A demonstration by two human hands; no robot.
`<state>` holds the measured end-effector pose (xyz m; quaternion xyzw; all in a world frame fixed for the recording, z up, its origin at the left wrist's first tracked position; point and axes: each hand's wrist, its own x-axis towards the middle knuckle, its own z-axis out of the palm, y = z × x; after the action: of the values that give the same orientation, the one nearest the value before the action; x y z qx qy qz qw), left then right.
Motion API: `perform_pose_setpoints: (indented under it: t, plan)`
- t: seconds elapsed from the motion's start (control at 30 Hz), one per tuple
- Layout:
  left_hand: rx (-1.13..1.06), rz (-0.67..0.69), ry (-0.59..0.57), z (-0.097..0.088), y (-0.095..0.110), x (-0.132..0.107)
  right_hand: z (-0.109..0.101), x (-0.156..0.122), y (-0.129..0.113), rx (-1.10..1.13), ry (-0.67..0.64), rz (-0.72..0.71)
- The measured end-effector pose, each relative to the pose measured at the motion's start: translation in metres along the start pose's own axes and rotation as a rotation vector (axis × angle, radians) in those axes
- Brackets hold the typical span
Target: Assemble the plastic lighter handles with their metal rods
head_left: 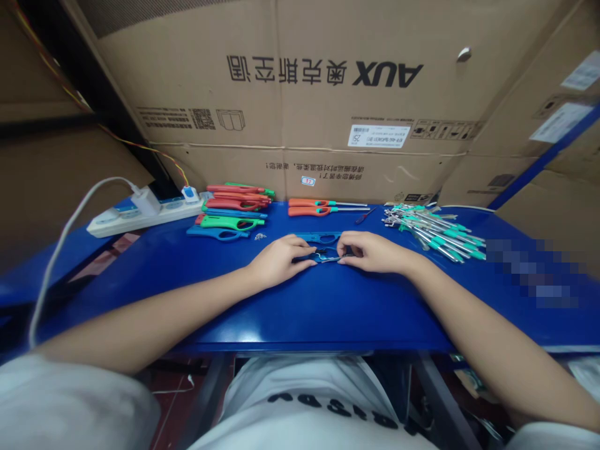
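A blue plastic lighter-handle shell (315,239) lies on the blue table (328,306) in front of me. My left hand (280,259) rests on the table with its fingers curled, pinching the shell's left part. My right hand (370,250) is closed in a pinch on a small dark metal part (328,255) at the shell's lower edge. Both hands meet over the shell, almost touching.
A stack of red, green and blue handle shells (234,209) lies at back left. Two orange lighters (323,207) sit behind the hands. A pile of metal rods with teal ends (434,232) is at the right. A white power strip (140,212) is far left; cardboard boxes (328,94) stand behind.
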<state>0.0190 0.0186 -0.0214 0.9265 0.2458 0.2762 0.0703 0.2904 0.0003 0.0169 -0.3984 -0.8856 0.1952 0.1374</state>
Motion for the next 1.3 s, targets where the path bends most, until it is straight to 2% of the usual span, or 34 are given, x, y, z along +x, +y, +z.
perform_pose_setpoints:
  t: [0.43,0.67,0.9,1.3]
  plan:
    - [0.033,0.02,-0.057,0.0,0.001,0.001,0.0,-0.001,0.0,-0.02,0.0,0.006]
    - [0.049,0.02,-0.113,-0.001,0.001,0.002,0.001,0.0,-0.006,-0.062,0.032,-0.052]
    - [0.008,0.049,-0.106,0.001,-0.002,0.001,0.009,0.004,-0.009,-0.171,0.069,0.003]
    - [-0.067,0.105,-0.087,0.0,-0.002,0.002,0.013,0.006,-0.012,-0.177,0.038,0.01]
